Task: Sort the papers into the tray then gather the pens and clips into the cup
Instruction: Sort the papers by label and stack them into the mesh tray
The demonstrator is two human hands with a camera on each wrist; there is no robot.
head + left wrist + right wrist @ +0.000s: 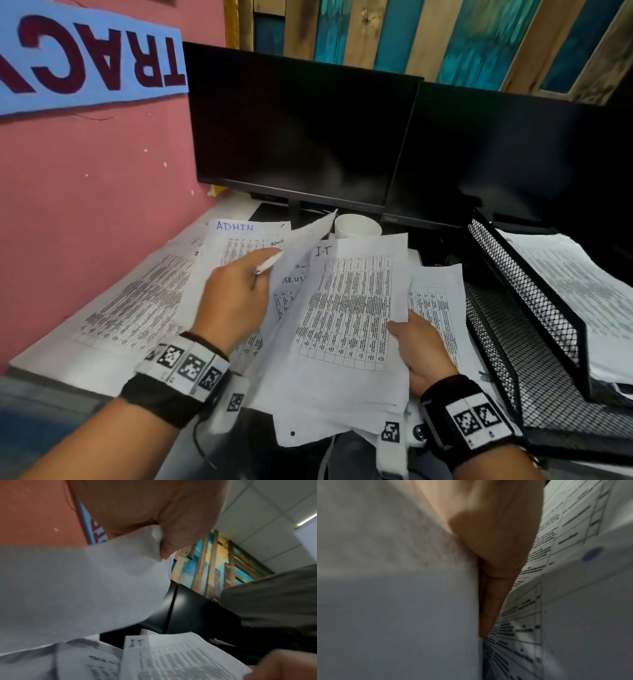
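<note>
both hands are gripping papers above the worktop: the left hand (pixel 236 294) is pinching a lifted sheet (pixel 301 240), the right hand (pixel 423 349) is holding the i.t stack (pixel 346 315), nearer the tray (pixel 534 308) lying rightward.

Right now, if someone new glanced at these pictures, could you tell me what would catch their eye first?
Probably the fan of white printed table sheets at centre, which the left hand and right hand grip between them. Behind stand two dark monitor screens, and at right a black wire-mesh tray already holding papers.
</note>
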